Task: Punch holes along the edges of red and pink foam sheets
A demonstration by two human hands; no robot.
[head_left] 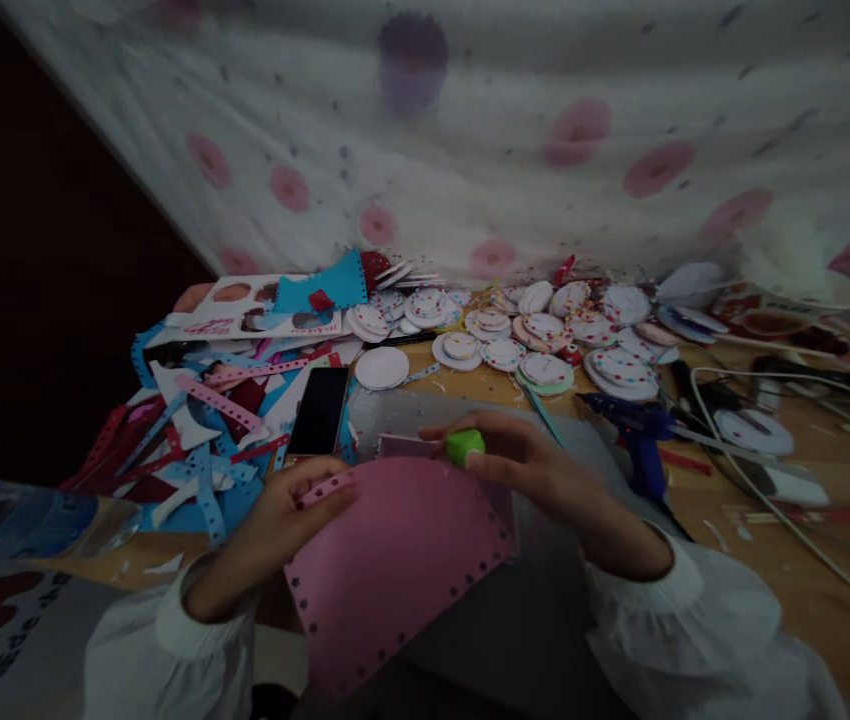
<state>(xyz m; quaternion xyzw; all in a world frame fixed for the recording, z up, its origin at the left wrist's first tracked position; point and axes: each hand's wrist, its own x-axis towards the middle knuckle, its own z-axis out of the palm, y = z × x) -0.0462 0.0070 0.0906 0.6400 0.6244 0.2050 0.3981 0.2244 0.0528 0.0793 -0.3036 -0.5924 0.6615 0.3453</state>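
Note:
A curved pink sheet point(395, 560) with small flower-shaped holes along its edges is held up in front of me. My left hand point(294, 520) pinches its upper left edge between thumb and fingers. At the sheet's upper right, my right hand point(522, 460) grips a small bright green object point(464, 446) between thumb and fingers, close against the sheet's edge. Behind the sheet, a grey mat point(582, 470) lies on the wooden table, partly hidden by the sheet and my right arm.
Left: paper scraps point(204, 430), a black phone point(318, 410) and a plastic bottle point(27, 518). Behind: several white discs with coloured dots point(620, 372) before a flowered curtain point(470, 130). Right: a blue glue gun point(639, 430) and a white cable point(762, 490).

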